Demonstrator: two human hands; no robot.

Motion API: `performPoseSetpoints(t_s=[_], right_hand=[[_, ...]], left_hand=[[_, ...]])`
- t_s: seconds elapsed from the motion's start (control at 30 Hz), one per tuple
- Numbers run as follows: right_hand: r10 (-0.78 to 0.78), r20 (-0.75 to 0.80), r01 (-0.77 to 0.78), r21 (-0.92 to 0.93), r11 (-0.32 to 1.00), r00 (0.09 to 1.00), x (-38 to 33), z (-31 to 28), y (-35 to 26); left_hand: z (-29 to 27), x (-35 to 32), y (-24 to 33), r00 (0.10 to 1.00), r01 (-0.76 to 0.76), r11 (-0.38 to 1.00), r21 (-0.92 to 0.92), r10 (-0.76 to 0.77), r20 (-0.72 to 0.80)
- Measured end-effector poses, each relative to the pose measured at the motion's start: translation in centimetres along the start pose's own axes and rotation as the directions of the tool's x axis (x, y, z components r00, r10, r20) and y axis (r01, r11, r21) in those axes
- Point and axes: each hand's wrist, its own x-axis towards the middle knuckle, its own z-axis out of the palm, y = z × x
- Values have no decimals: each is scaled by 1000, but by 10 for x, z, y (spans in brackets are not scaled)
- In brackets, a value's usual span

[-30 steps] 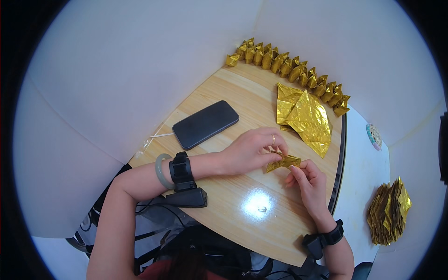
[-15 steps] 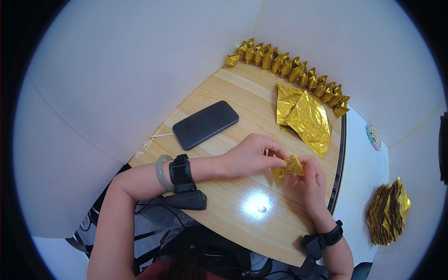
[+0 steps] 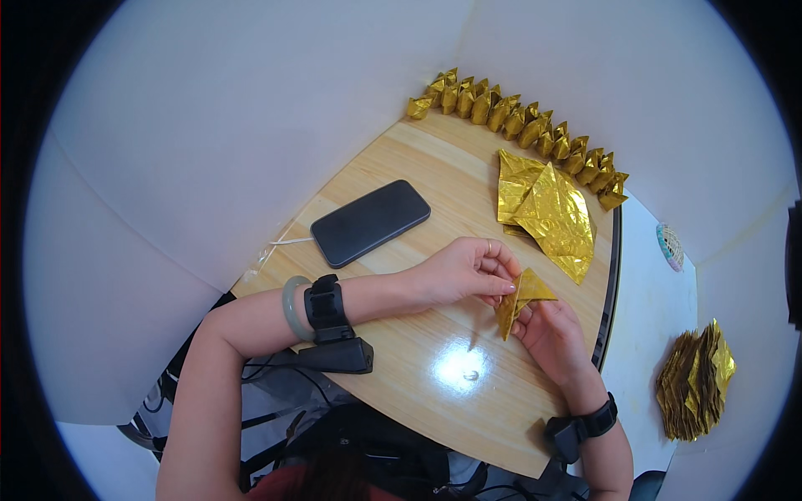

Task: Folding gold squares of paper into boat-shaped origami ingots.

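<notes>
Round pale wooden desk (image 3: 434, 159): left hand (image 3: 455, 271) and right hand (image 3: 551, 334) both pinch the small folded gold foil paper (image 3: 520, 299); I'd crease firmly, edges aligned.

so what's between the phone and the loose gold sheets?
Nothing: in the head view only bare wooden table separates the phone from the gold sheets.

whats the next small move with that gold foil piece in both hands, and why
Probably press the fold flat with the left hand while the right hand steadies it from below. The small gold foil paper piece sits pinched between both hands above the light wooden table, folded to a point but still puffed open, unlike the row of finished gold foil folded shapes along the far edge.
</notes>
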Motion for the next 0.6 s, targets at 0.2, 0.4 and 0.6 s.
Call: performPoseSetpoints(t_s=[0.2,0.4,0.6], right_hand=[[29,13,-30,60,998,1000,-1,0,-2],[34,-25,-33,40,999,999,-3,1,-1],[-19,-101,22,26,999,995,-2,2,-2]], left_hand=[[2,-1,0,998,37,999,-27,-36,50],[5,-3,2,988,119,987,-107,-107,107],[1,-4,2,986,169,934,-316,-159,55]])
